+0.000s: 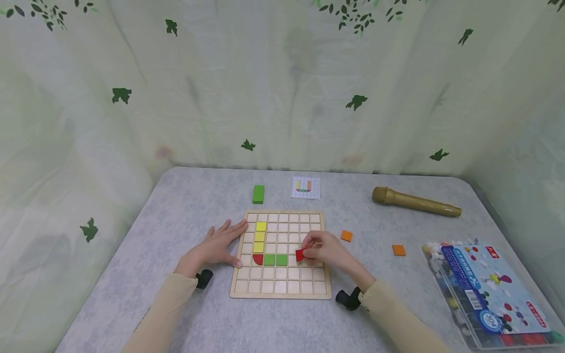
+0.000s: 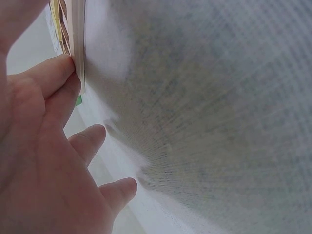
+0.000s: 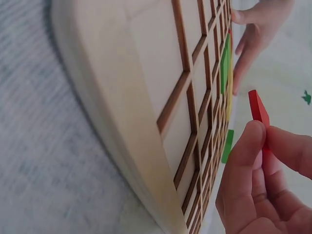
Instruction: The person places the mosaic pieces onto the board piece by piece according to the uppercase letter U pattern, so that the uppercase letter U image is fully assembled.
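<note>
A wooden grid board (image 1: pixel 280 287) lies on the table. Three yellow tiles (image 1: pixel 259 236) stand in a column on it; below them a rounded red tile (image 1: pixel 258 259) and two green tiles (image 1: pixel 275 260) form a row. My left hand (image 1: pixel 216 247) has its fingers spread, index finger and thumb touching the board's left edge. Over the right part of the board, my right hand (image 1: pixel 324 250) pinches a red tile (image 1: pixel 299 255) between thumb and index finger. In the right wrist view that red tile (image 3: pixel 258 107) is held on edge, apart from the board.
Two orange tiles (image 1: pixel 346 236) lie apart on the table, right of the board. Behind the board are a green block (image 1: pixel 258 194) and a pattern card (image 1: pixel 305 188). A brown microphone-shaped object (image 1: pixel 417 202) rests back right; a clear plastic case (image 1: pixel 499 289) stands front right.
</note>
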Motion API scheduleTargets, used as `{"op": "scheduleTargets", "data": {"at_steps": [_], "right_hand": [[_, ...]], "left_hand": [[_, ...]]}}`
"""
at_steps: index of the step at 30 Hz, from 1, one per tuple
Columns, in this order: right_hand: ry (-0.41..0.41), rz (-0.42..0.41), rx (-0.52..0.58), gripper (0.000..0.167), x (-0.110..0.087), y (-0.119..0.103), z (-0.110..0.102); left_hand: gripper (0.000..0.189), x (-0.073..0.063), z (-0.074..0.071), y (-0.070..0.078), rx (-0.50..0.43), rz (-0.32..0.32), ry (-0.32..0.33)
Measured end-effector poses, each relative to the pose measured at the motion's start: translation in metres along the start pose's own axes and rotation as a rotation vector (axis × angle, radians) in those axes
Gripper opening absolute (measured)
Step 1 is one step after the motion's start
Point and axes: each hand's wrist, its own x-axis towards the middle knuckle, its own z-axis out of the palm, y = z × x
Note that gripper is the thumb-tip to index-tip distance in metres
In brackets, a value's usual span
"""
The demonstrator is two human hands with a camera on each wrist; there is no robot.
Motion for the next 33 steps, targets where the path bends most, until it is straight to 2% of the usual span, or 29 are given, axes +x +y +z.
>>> {"op": "scheduleTargets", "data": {"at_steps": [5,8,16,23,26,33], "right_hand": [[-0.011,0.010,0.034,0.003,0.007,0.001,0.009],[-0.015,0.005,0.015,0.003,0.010,-0.001,0.014],[-0.009,-0.003,-0.150,0.006,0.010,-0.010,0.022],[0.004,-0.042,-0.314,0.010,0.009,-0.013,0.025],[0.002,-0.044,-0.292,0.008,0.010,-0.011,0.025],[0.019,-0.060,-0.152,0.002,0.008,-0.004,0.014]], "left_hand": [[0.107,0.000,0.000,-0.001,0.001,0.004,0.001],[0.107,0.000,0.000,-0.002,0.000,0.006,0.001],[0.107,0.000,0.001,-0.003,-0.004,0.001,0.002],[0.107,0.000,0.001,-0.002,-0.006,-0.003,0.003],[0.107,0.000,0.001,-0.002,-0.003,0.000,0.004],[0.108,0.000,0.000,-0.003,-0.005,0.005,0.003]]}}
